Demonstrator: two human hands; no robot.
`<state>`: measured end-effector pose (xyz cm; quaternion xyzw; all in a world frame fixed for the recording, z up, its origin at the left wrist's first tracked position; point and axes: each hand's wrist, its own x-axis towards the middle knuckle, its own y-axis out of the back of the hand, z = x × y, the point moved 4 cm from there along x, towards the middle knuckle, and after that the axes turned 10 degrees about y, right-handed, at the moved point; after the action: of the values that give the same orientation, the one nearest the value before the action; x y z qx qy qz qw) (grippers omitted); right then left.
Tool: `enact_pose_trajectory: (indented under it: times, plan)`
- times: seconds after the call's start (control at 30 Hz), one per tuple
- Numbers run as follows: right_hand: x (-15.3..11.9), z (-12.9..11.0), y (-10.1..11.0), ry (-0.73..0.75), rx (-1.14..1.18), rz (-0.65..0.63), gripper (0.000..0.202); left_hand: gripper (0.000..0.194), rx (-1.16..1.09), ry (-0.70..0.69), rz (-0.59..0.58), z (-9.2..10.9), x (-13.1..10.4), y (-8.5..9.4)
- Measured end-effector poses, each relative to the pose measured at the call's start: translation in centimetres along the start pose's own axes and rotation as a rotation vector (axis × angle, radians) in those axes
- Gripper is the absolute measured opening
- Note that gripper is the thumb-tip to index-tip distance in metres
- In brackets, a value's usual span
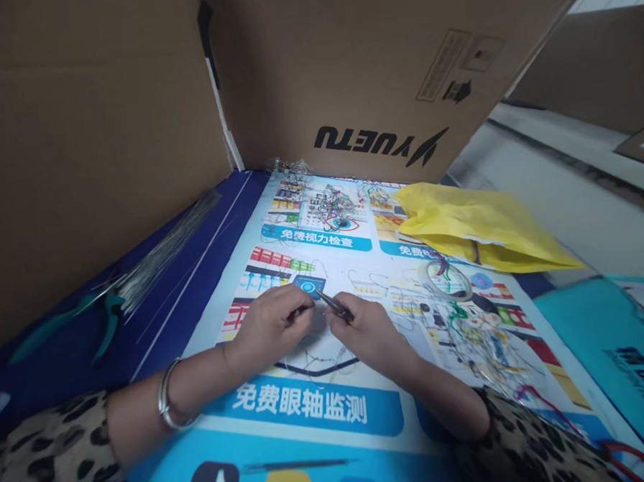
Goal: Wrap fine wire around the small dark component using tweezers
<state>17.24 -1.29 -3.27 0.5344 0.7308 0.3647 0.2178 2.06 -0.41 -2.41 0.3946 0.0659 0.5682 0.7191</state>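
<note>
Because both hands come near each other above the colourful printed sheet (379,416), the important relation is between the slim, dark metal tool with a pointed tip (337,307) and the left hand (275,320). The right hand (368,333) grips this tool firmly, with fingers curled around its rear part, so it is the nearer hand. The tool's long axis runs diagonally, from the right hand's fingers forward and to the left, and its tip ends just beside the left fingertips; whether they touch, I cannot tell. The left hand is narrow, with thumb and index finger drawn close together, but I cannot tell if a thin wire is between them. Well to the left lie teal-handled pliers (110,325) beside a bundle of straight, silvery wires (163,253). To the right, tangled thin wires (487,351) spread over the sheet.
</note>
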Motion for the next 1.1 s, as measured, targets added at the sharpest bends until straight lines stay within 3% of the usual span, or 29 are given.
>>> enact_pose_trajectory:
  times: [0.4,0.9,1.1]
  plan:
    - [0.05,-0.32,-0.02,0.003,0.001,0.016,0.017,0.015,0.085,-0.092,0.003,0.10,-0.14,-0.46]
    - [0.05,-0.23,-0.12,-0.007,-0.023,0.022,0.017,0.016,0.032,-0.078,-0.042,0.21,-0.01,-0.40]
    - [0.06,-0.22,-0.07,-0.004,-0.034,0.013,0.016,0.014,-0.098,0.026,-0.125,0.00,0.30,-0.28]
